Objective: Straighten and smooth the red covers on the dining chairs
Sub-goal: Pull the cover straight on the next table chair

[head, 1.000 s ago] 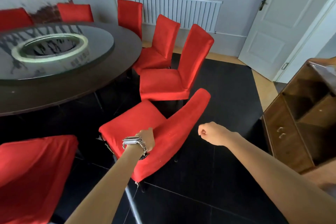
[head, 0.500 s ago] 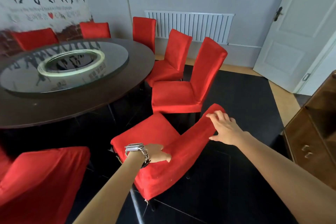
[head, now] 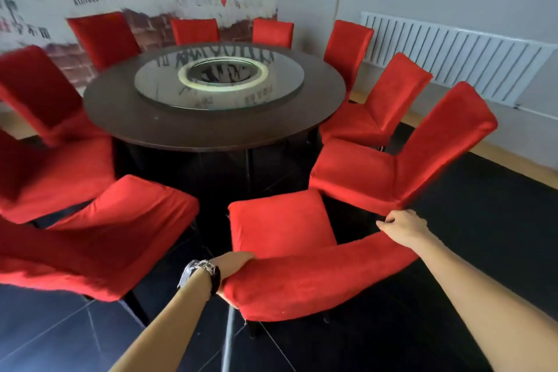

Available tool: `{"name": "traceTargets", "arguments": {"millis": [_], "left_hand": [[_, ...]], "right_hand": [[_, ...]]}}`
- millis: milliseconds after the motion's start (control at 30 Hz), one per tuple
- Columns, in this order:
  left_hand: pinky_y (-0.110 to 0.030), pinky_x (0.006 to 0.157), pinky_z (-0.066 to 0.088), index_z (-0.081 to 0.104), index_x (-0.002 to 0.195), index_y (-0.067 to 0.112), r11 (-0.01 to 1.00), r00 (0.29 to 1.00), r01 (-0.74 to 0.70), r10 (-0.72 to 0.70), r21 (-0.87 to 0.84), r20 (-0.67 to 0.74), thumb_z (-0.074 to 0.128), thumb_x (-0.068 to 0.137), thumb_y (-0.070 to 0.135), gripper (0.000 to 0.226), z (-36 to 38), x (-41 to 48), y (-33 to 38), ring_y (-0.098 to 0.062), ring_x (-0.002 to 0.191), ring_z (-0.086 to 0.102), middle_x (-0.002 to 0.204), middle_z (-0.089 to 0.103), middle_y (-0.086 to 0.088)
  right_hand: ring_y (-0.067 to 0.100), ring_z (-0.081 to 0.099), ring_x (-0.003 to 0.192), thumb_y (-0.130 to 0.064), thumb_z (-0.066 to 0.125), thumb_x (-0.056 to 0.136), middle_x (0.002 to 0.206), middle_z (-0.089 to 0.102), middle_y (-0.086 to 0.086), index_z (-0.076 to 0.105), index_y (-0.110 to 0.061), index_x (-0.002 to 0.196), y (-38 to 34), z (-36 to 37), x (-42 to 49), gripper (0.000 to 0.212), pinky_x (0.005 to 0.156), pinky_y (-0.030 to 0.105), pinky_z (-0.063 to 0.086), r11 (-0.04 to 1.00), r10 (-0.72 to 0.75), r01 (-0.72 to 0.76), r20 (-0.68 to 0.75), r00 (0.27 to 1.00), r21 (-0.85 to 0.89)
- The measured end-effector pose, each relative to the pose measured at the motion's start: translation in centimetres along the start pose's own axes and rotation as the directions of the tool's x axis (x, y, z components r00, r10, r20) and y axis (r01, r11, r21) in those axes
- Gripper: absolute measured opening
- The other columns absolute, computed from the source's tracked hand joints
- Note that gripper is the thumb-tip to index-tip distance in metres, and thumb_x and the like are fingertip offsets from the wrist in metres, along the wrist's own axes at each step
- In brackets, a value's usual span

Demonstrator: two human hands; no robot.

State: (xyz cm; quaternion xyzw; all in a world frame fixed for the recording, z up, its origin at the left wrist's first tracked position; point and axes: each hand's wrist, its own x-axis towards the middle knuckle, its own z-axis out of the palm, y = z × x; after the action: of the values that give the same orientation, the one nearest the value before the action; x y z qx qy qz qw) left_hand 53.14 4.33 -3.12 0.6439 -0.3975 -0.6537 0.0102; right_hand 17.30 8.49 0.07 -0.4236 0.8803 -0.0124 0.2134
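Compared with half a second before, the view had swung left, so the whole round bench (head: 211,130) with its glass turntable (head: 217,81) was in sight. The nearest chair now faced it squarely instead of standing skewed.

At the left, a neighbouring chair (head: 120,235) leaned in close, with only a narrow strip of dark floor (head: 483,220) between its seat and the nearest one. The left hand (head: 234,266), a watch (head: 199,270) on its wrist, kept its fingers curled round the left top corner of the backrest and gripped the red cover (head: 302,281) there. The cover lay fairly flat over the seat and the backrest. The seat's front edge stood just short of the bench rim.

The right hand (head: 403,226), which earlier lay with straight fingers over the backrest's top, had curled over the right top corner and held the cloth there. Just beyond its knuckles was the lower back corner of the next chair (head: 392,166), very near but seemingly not touching. Right of that chair the floor lay open as far as the wall with the radiator (head: 453,54).
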Motion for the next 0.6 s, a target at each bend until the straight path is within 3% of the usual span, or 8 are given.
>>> {"name": "traceTargets", "arguments": {"millis": [67, 100, 167, 233, 333, 400, 500, 600], "left_hand": [[-0.047, 0.099, 0.046, 0.065, 0.110, 0.003, 0.999, 0.996, -0.022, 0.018, -0.037, -0.088, 0.054, 0.089, 0.032, 0.038, 0.8, 0.1, -0.2, -0.034, 0.109, 0.060, 0.117, 0.063, -0.019], [-0.045, 0.091, 0.050, 0.068, 0.099, 0.004, 0.997, 0.994, -0.019, 0.011, -0.080, -0.108, 0.054, 0.089, 0.030, 0.031, 1.0, -0.1, -0.3, -0.033, 0.097, 0.064, 0.106, 0.066, -0.019], [-0.045, 0.066, 0.056, 0.066, 0.091, 0.005, 0.962, 0.991, 0.052, -0.084, -0.268, -0.108, 0.061, 0.086, 0.028, 0.025, 1.3, -1.0, -0.8, -0.034, 0.073, 0.067, 0.089, 0.067, -0.019], [-0.052, 0.061, 0.057, 0.061, 0.103, 0.006, 0.889, 0.981, 0.114, -0.171, -0.444, -0.088, 0.071, 0.078, 0.028, 0.034, 1.7, -1.7, -1.3, -0.042, 0.082, 0.066, 0.105, 0.062, -0.023], [-0.057, 0.062, 0.056, 0.056, 0.105, 0.006, 0.782, 0.968, 0.145, -0.239, -0.606, -0.077, 0.081, 0.065, 0.024, 0.050, 2.1, -2.5, -1.6, -0.046, 0.087, 0.064, 0.117, 0.052, -0.025], [-0.047, 0.051, 0.057, 0.056, 0.100, 0.004, 0.748, 0.964, 0.145, -0.253, -0.648, -0.077, 0.080, 0.066, 0.025, 0.047, 2.7, -2.8, -1.4, -0.040, 0.079, 0.063, 0.108, 0.053, -0.024], [-0.026, 0.034, 0.050, 0.055, 0.085, 0.001, 0.750, 0.965, 0.096, -0.231, -0.654, -0.123, 0.065, 0.083, 0.024, 0.025, 3.1, -2.6, -1.0, -0.026, 0.057, 0.058, 0.073, 0.056, -0.015], [-0.021, 0.031, 0.045, 0.053, 0.067, 0.003, 0.762, 0.965, 0.036, -0.195, -0.647, -0.176, 0.054, 0.092, 0.016, 0.027, 2.6, -2.0, -0.8, -0.020, 0.032, 0.052, 0.047, 0.051, -0.009]], "right_hand": [[0.035, 0.052, 0.114, -0.041, 0.049, 0.094, 0.121, 0.058, 0.013, 0.061, -0.015, 0.096, 0.7, 0.0, 1.0, 0.029, 0.097, 0.045, 0.043, 0.999, -0.036, 0.035, -0.004, 0.999, -0.020], [0.035, 0.056, 0.108, -0.037, 0.050, 0.094, 0.116, 0.061, 0.014, 0.062, -0.011, 0.094, 1.1, -0.2, 1.5, 0.029, 0.090, 0.040, 0.046, 0.999, -0.033, 0.033, -0.008, 0.999, 0.011], [0.037, 0.057, 0.106, -0.034, 0.053, 0.092, 0.120, 0.059, 0.017, 0.060, -0.006, 0.103, 2.0, -0.9, 2.2, 0.030, 0.081, 0.039, 0.047, 0.985, 0.031, -0.041, 0.061, 0.998, 0.170], [0.043, 0.054, 0.111, -0.035, 0.059, 0.090, 0.130, 0.050, 0.022, 0.051, -0.008, 0.118, 2.6, -1.4, 2.5, 0.040, 0.074, 0.048, 0.051, 0.889, 0.116, -0.224, 0.276, 0.954, 0.399], [0.045, 0.051, 0.117, -0.032, 0.061, 0.090, 0.129, 0.050, 0.022, 0.051, -0.006, 0.124, 3.7, -1.9, 3.9, 0.044, 0.086, 0.051, 0.053, 0.786, 0.008, -0.318, 0.505, 0.863, 0.530], [0.042, 0.052, 0.120, -0.028, 0.056, 0.093, 0.118, 0.055, 0.019, 0.052, -0.002, 0.129, 4.2, -1.7, 4.3, 0.045, 0.095, 0.051, 0.049, 0.749, -0.080, -0.325, 0.565, 0.821, 0.578], [0.040, 0.050, 0.123, -0.018, 0.052, 0.093, 0.119, 0.055, 0.021, 0.049, 0.001, 0.133, 4.4, -0.6, 4.5, 0.044, 0.101, 0.051, 0.043, 0.650, -0.075, -0.365, 0.534, 0.843, 0.667], [0.042, 0.051, 0.121, -0.011, 0.057, 0.089, 0.131, 0.052, 0.027, 0.049, 0.006, 0.130, 4.2, 0.0, 4.6, 0.045, 0.098, 0.051, 0.045, 0.629, -0.037, -0.301, 0.415, 0.909, 0.717]]}}
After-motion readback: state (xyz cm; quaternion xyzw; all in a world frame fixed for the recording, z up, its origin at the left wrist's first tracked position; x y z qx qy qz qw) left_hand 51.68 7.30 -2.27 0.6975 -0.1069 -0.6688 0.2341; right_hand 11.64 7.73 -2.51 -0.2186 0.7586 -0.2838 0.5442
